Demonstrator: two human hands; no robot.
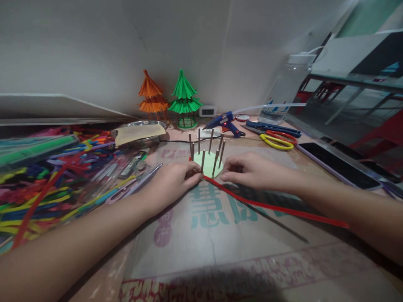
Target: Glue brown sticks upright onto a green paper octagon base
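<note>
A pale green disc (204,160) lies on the table with several thin brown sticks (203,161) standing upright around it. My left hand (176,178) is at the disc's near left edge, its thumb and fingers closed on a red pipe cleaner (273,205). A short bit of red shows behind those fingers. From there the pipe cleaner's long free end runs to the lower right, below my other arm. Beside the disc's right edge is my right hand (248,170), its fingers loosely curled with a gap between thumb and forefinger; nothing shows in it.
Colourful pipe cleaners (40,184) are heaped at left. Behind the disc stand an orange tiered tower (151,94), a green one (185,98) and a blue glue gun (225,121). Yellow-handled scissors (277,142), a phone (338,165) and a clear bottle (283,90) lie or stand at right.
</note>
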